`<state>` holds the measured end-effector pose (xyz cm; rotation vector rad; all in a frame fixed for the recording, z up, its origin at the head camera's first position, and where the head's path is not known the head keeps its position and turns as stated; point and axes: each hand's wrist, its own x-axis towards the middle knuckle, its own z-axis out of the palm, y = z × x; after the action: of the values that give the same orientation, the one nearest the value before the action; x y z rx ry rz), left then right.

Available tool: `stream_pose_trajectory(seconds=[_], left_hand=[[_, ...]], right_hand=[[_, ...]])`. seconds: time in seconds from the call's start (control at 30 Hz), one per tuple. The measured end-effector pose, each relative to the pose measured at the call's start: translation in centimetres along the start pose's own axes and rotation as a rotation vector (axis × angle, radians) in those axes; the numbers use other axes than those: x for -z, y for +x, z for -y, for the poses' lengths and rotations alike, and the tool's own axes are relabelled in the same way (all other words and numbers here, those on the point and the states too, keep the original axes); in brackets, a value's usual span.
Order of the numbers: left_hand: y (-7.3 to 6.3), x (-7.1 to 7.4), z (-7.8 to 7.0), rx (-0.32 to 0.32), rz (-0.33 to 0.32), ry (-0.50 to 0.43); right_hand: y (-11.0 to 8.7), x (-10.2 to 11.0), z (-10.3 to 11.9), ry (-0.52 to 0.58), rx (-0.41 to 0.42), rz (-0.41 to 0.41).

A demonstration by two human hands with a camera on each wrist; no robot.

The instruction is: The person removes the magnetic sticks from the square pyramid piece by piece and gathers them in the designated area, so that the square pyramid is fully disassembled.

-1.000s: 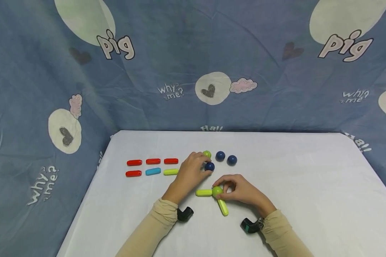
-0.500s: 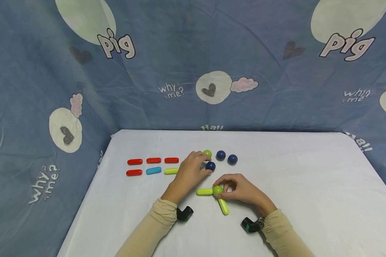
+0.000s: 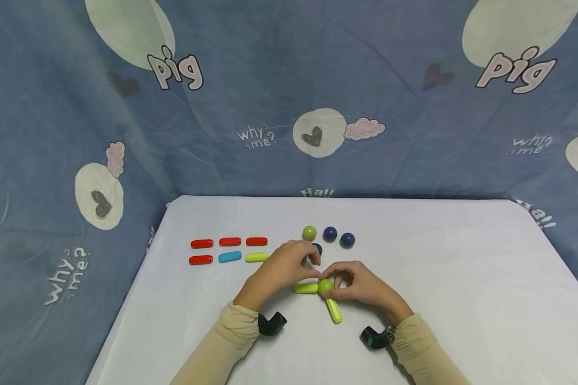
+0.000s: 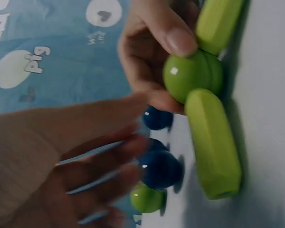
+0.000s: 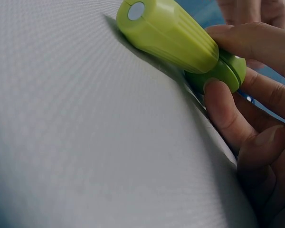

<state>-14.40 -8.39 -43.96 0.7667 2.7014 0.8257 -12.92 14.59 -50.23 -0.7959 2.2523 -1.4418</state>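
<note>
My right hand (image 3: 363,283) pinches a green ball (image 3: 325,287) between thumb and fingers, low over the white table. Two yellow-green sticks meet this ball: one stick (image 3: 306,289) points left, the other stick (image 3: 334,310) toward the person. In the right wrist view, a stick (image 5: 171,35) shows a pale round end. My left hand (image 3: 289,264) is close to the right fingertips, its fingers loosely bent with nothing seen between them. Blurred in the left wrist view, that left hand (image 4: 71,156) overlaps the right fingers. Behind it, a blue ball (image 3: 318,249) is partly hidden.
Two more blue balls, a middle one (image 3: 329,234) and a right one (image 3: 348,240), lie beside a loose green ball (image 3: 309,232). On the left, several red sticks (image 3: 229,241), a blue stick (image 3: 229,256) and a yellow-green stick (image 3: 256,257) form two rows.
My left hand has drawn back from the blue ball toward the right hand, uncovering the loose green ball. My right hand keeps its pinch in about the same place.
</note>
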Motion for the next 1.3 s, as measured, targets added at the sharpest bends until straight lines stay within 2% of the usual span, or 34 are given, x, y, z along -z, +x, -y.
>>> stream_pose_trajectory(seconds=[0.1, 0.2, 0.37, 0.7, 1.3], left_hand=[[-0.7, 0.0, -0.1, -0.009, 0.130, -0.005], [-1.2, -0.3, 0.0, -0.001, 0.177, 0.021], [-1.9, -0.7, 0.3, 0.012, 0.157, 0.060], [-2.1, -1.9, 0.8, -0.035, 0.086, 0.084], [-2.6, -1.6, 0.4, -0.015, 0.125, 0.126]], right_hand=[[0.0, -0.2, -0.1, 0.003, -0.008, 0.004], [0.0, -0.2, -0.1, 0.004, -0.012, -0.001], [0.0, 0.0, -0.1, 0.000, -0.014, -0.004], [0.0, -0.1, -0.2, -0.006, -0.015, -0.012], [0.2, -0.3, -0.2, -0.008, 0.013, 0.000]])
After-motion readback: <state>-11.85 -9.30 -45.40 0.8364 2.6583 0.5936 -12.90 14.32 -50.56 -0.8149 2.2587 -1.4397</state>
